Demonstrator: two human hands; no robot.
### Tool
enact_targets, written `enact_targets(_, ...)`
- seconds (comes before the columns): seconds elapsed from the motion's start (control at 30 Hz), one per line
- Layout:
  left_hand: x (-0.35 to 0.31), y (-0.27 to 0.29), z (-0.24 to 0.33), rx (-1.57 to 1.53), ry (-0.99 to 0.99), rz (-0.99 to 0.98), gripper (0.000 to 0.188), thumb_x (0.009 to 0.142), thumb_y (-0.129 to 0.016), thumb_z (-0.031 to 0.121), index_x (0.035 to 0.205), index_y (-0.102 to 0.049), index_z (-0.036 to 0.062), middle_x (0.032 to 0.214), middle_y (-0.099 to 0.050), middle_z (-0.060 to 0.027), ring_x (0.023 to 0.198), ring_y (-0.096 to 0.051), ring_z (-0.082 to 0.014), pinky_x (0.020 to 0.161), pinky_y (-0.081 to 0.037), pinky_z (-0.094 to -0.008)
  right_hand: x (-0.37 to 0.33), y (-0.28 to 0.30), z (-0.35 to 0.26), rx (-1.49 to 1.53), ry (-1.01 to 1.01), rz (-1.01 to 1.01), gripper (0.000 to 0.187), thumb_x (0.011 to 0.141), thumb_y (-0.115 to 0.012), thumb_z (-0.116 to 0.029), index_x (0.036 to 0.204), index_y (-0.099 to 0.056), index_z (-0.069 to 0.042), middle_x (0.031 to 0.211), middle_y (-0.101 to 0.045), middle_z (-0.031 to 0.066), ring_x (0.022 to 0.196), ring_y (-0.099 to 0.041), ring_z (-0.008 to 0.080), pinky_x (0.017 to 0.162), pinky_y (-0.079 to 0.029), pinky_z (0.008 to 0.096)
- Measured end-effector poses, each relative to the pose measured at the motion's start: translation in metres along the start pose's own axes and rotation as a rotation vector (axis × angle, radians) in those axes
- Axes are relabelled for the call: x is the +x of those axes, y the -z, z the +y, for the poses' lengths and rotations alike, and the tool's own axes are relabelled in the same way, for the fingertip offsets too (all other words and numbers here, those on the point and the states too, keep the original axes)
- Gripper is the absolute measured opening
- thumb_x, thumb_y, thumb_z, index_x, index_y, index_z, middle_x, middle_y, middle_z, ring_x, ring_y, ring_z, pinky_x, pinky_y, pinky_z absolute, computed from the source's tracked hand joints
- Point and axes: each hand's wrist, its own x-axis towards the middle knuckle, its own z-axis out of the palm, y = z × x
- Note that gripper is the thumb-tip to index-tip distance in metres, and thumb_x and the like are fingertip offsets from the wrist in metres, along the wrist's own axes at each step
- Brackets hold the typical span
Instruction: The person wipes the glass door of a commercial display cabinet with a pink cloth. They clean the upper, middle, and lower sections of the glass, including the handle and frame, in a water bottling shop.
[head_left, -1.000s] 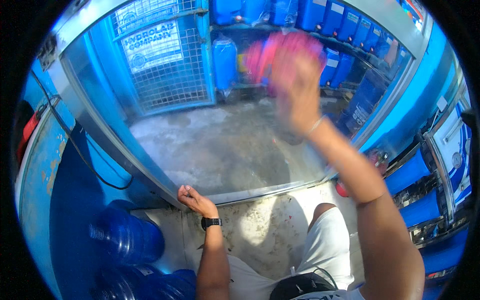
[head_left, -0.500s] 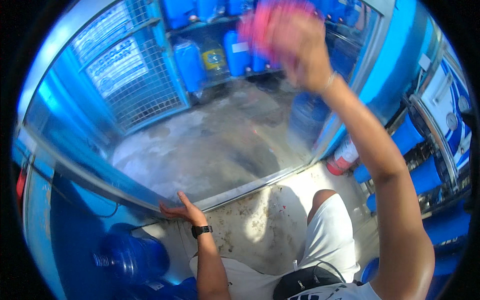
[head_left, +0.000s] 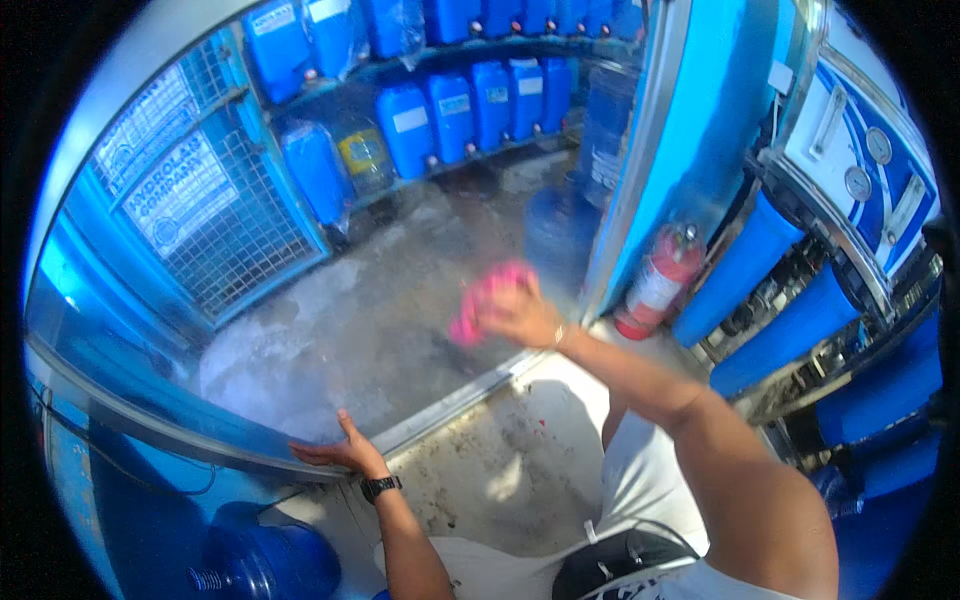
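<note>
A large glass pane [head_left: 330, 330] in a metal frame [head_left: 450, 412] stands in front of me. My right hand [head_left: 520, 312] is closed on a bunched pink cloth [head_left: 490, 300], slightly blurred, held at the lower right part of the glass. At the frame's lower left corner my left hand [head_left: 350, 455] rests with its fingers stretched out and the thumb raised, a black watch on its wrist. It holds nothing. Part of the cloth lies hidden under my right fingers.
Blue water containers [head_left: 450, 112] line shelves behind the glass. A fire extinguisher [head_left: 655, 285] stands right of the frame, beside blue filter cylinders [head_left: 745, 265] and a gauge panel [head_left: 865, 165]. A large blue bottle [head_left: 275, 568] lies at lower left.
My right hand has swept the pink cloth down from the upper part of the glass to its lower right. My left hand stays at the frame. The view has shifted.
</note>
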Motion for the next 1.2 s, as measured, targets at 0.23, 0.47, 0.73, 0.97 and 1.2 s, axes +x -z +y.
enact_targets(0.23, 0.000, 0.002, 0.007, 0.022, 0.013, -0.021, 0.123, 0.087, -0.076, 0.061, 0.163, 0.000, 0.0010, 0.165, -0.004, -0.0291, 0.153, -0.009, -0.0457, 0.122, -0.015, -0.0636, 0.261, 0.137, 0.104, 0.023, -0.248, 0.797, 0.047, 0.087, -0.067, -0.013, 0.134, -0.060, -0.006, 0.143, -0.053, 0.0215, 0.132, -0.049, 0.0441, 0.110, -0.037, 0.0531)
enact_targets(0.47, 0.002, -0.012, -0.011, -0.010, 0.039, -0.003, 0.133, 0.083, -0.066, 0.078, 0.163, 0.006, 0.0003, 0.167, 0.002, -0.0295, 0.155, -0.002, -0.0451, 0.122, -0.010, -0.0629, 0.121, 0.034, 0.068, -0.047, -0.773, 0.775, 0.060, 0.098, -0.064, -0.024, 0.151, -0.044, -0.003, 0.157, -0.041, 0.0252, 0.146, -0.037, 0.0446, 0.120, -0.027, 0.0535)
enact_targets(0.73, 0.000, -0.012, -0.011, 0.060, 0.082, -0.038, 0.131, 0.085, -0.061, 0.079, 0.163, 0.007, -0.0013, 0.167, 0.008, -0.0319, 0.157, 0.005, -0.0432, 0.124, -0.006, -0.0602, -0.066, -0.085, 0.004, 0.070, -1.973, 0.765, 0.073, 0.109, -0.041, -0.051, 0.161, -0.026, -0.002, 0.165, -0.027, 0.0226, 0.155, -0.021, 0.0374, 0.127, -0.015, 0.0471)
enact_targets(0.97, -0.001, -0.014, -0.005, 0.048, 0.038, 0.012, 0.126, 0.088, -0.062, 0.076, 0.163, 0.004, -0.0008, 0.168, 0.008, -0.0298, 0.158, 0.003, -0.0434, 0.124, -0.010, -0.0602, 0.153, 0.131, 0.191, -0.217, -0.656, 0.816, 0.051, 0.107, -0.052, -0.025, 0.147, -0.044, 0.004, 0.157, -0.037, 0.0257, 0.149, -0.031, 0.0421, 0.123, -0.023, 0.0486)
enact_targets(1.2, 0.000, -0.015, -0.010, 0.007, 0.054, 0.010, 0.125, 0.089, -0.065, 0.071, 0.164, 0.006, 0.0004, 0.169, 0.010, -0.0287, 0.158, 0.006, -0.0426, 0.124, -0.007, -0.0600, 0.108, 0.106, 0.171, -0.182, -0.827, 0.805, 0.056, 0.108, -0.053, -0.029, 0.150, -0.041, 0.005, 0.155, -0.039, 0.0261, 0.147, -0.036, 0.0412, 0.123, -0.025, 0.0464)
